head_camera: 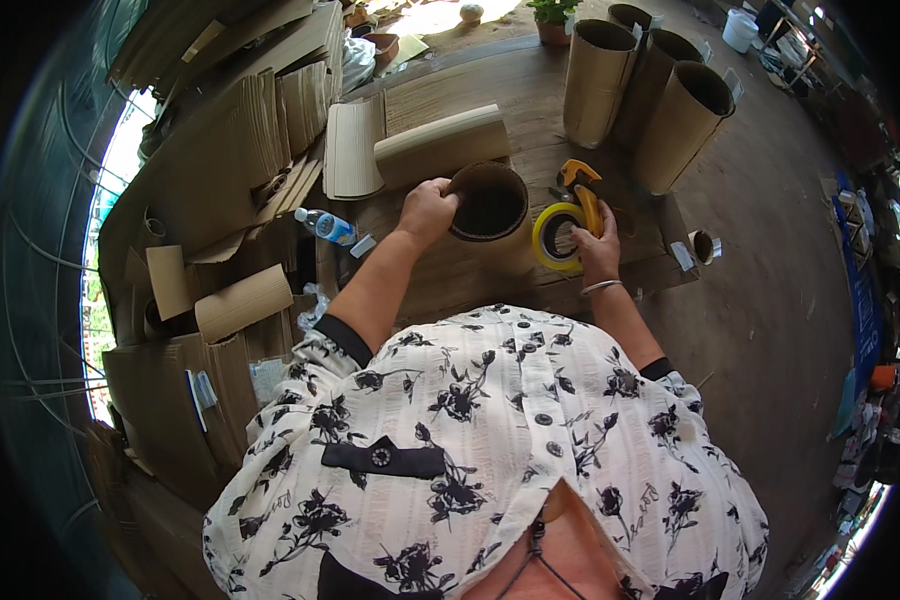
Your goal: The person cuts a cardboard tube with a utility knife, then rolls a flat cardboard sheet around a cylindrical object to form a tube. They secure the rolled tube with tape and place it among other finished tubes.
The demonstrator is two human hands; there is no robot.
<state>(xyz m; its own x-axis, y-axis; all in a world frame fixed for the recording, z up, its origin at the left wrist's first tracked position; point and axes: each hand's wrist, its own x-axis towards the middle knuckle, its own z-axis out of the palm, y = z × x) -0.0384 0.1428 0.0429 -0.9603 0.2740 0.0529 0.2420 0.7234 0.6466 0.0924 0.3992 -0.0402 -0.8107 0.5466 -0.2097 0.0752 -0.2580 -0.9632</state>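
Observation:
My left hand point(429, 213) grips the rim of an upright corrugated cardboard tube point(501, 244), thumb at its open top. Just right of that tube, my right hand point(598, 241) holds a yellow tape dispenser point(587, 210) loaded with a roll of tape point(546, 247). The roll faces up and its side is close to the tube; whether they touch, I cannot tell. Beyond the tube lies a curved piece of corrugated cardboard point(442, 146), next to a stack of corrugated sheets point(351, 154).
Several upright cardboard tubes point(596, 90) stand at the table's far right. A plastic bottle point(326, 226) lies left of my left arm. Stacked flat cardboard point(262, 135) fills the left side. A small tube point(702, 246) is past the right edge. A potted plant point(553, 22) stands beyond the table.

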